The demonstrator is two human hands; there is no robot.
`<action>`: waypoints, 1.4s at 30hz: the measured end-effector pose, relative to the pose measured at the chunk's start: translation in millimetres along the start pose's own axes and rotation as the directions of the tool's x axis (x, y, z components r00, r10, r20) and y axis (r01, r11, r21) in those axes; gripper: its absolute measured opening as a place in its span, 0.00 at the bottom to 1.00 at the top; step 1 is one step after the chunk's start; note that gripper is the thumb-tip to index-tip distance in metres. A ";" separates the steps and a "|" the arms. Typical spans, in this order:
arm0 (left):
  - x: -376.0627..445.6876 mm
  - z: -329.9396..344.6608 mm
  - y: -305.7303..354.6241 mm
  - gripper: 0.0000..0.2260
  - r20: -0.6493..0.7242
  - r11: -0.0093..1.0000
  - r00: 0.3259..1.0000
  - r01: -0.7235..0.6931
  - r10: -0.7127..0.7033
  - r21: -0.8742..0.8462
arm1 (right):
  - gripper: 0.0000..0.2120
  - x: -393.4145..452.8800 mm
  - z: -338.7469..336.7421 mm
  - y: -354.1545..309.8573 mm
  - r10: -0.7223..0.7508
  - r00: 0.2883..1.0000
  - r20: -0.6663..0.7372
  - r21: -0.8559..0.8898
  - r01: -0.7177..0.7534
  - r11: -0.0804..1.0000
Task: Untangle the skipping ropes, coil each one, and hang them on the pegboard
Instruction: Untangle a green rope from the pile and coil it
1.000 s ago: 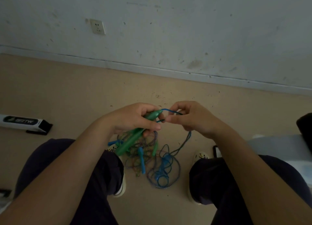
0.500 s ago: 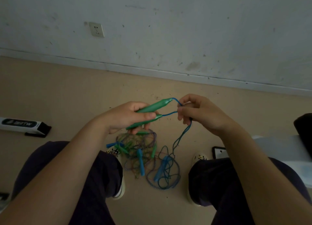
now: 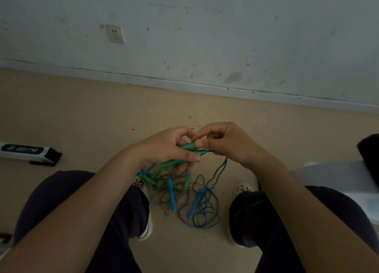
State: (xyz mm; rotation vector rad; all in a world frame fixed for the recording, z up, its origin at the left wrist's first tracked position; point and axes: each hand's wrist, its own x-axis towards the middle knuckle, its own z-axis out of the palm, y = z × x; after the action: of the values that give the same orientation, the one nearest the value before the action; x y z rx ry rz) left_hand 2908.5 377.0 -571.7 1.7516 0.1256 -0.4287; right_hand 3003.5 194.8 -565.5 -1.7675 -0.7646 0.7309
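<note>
Since half a second ago the right hand [image 3: 231,143] has closed in, pinching blue cord [image 3: 220,168] at green handles [image 3: 184,152] gripped by the left hand [image 3: 166,147], likely to start coiling above the floor tangle [image 3: 180,192].

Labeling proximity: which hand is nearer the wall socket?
Left. The left hand lies below and somewhat right of the wall socket; the right hand sits farther right, beyond the green handles both hold.
</note>
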 end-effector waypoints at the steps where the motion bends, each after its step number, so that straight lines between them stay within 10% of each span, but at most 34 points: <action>1: 1.4 0.7 -0.5 0.19 -0.007 1.000 1.000 -0.007 0.007 -0.001 | 0.07 1.0 1.5 1.3 0.015 1.000 0.001 0.004 -0.015 1.000; 24: -2.8 -6.1 0.8 0.05 0.021 0.999 1.000 0.020 -0.019 -0.030 | 0.08 -2.8 -10.9 -6.1 -0.035 0.991 -0.130 -0.038 0.030 0.999; 36: -2.2 -7.9 -0.9 0.16 0.059 0.998 0.998 0.035 -0.032 -0.059 | 0.11 -1.6 -19.6 -4.1 -0.046 0.996 -0.075 0.003 0.046 0.999; 42: 3.9 -9.8 -2.0 0.13 -0.204 0.950 0.977 -0.128 0.070 -0.286 | 0.03 3.2 -25.9 0.2 0.015 0.964 -0.265 0.198 0.040 0.979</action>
State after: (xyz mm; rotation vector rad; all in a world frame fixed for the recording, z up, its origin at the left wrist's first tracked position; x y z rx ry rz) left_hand 2913.6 386.3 -573.2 1.4900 0.2262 -0.1558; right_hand 3025.6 182.7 -558.7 -1.6321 -0.5015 0.5284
